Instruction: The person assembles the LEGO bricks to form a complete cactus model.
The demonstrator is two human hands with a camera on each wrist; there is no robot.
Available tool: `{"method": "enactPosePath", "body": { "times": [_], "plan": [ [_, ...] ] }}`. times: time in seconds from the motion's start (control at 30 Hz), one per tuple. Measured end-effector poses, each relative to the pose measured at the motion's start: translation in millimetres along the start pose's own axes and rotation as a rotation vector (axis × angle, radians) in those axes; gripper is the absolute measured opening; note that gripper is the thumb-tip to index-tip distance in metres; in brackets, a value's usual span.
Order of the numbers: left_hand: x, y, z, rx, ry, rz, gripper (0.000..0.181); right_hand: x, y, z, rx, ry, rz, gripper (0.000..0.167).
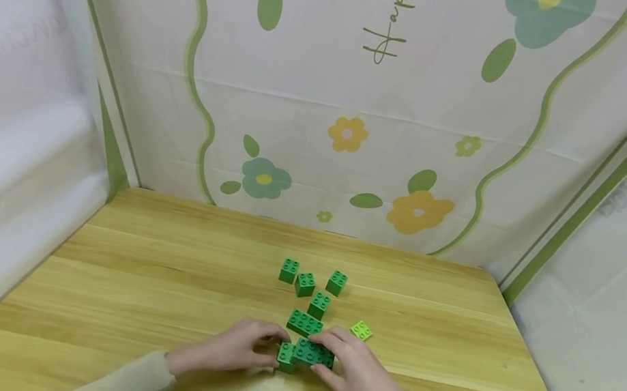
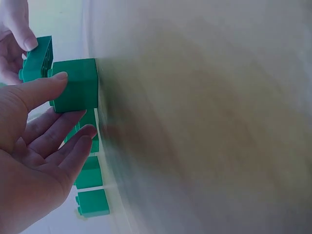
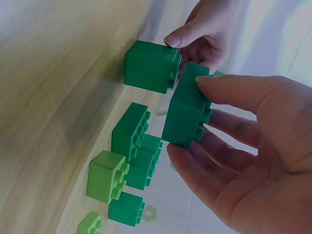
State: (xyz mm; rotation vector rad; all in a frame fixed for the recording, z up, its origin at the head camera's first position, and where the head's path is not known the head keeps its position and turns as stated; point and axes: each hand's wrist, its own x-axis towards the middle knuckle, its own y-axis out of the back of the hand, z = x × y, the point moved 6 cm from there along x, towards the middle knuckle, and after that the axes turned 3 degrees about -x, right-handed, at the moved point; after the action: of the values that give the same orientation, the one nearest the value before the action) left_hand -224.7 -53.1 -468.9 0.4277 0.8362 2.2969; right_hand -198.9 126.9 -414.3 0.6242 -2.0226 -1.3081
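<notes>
1. the work is seeming to be at an early stage: two pieces are being handled, and several others are lying loose on the pale wood-grain tabletop (image 1: 150, 279).
2. the person's left hand (image 1: 228, 347) is gripping a small square green plastic brick (image 1: 287, 355), its thumb pressing one side face; that brick is standing on the tabletop in front of the person, studs facing up.
3. the person's right hand (image 1: 356, 369) is grasping a longer rectangular green plastic brick (image 1: 306, 352) between thumb and fingers, holding it raised off the tabletop, just beside the square one.
4. the joining of these two is looking undone, though fingers and overlap are hiding where they are meeting, so i cannot tell whether they are touching.
5. what is appearing to be left: four other square green plastic bricks (image 1: 319, 304) and a second rectangular green plastic brick (image 1: 304, 323) are sitting beyond the hands, and a lime-green square plastic piece (image 1: 361, 330) is lying near the right hand; none is being touched, except that the right fingers are nearly covering one end of the second rectangular brick from above.
6. as for looks, the held square brick is showing smooth, plain, block-like sides; the held rectangular one is showing a flat, deep-green long side and round studs, with the right fingers covering part of its top.
</notes>
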Motion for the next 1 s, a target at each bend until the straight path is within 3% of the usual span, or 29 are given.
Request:
{"method": "enactPosePath", "body": {
  "times": [0.7, 1.0],
  "plan": [
    [0.9, -3.6, 1.2, -0.047, 0.048, 0.008, 0.034, 10.5, -7.6, -4.0, -0.002, 0.041, -0.028, 0.034],
    [1.2, -4.4, 0.2, -0.039, 0.04, 0.019, 0.035, 13.3, -10.1, -4.8, -0.002, 0.039, -0.035, 0.035]
  ]
}}
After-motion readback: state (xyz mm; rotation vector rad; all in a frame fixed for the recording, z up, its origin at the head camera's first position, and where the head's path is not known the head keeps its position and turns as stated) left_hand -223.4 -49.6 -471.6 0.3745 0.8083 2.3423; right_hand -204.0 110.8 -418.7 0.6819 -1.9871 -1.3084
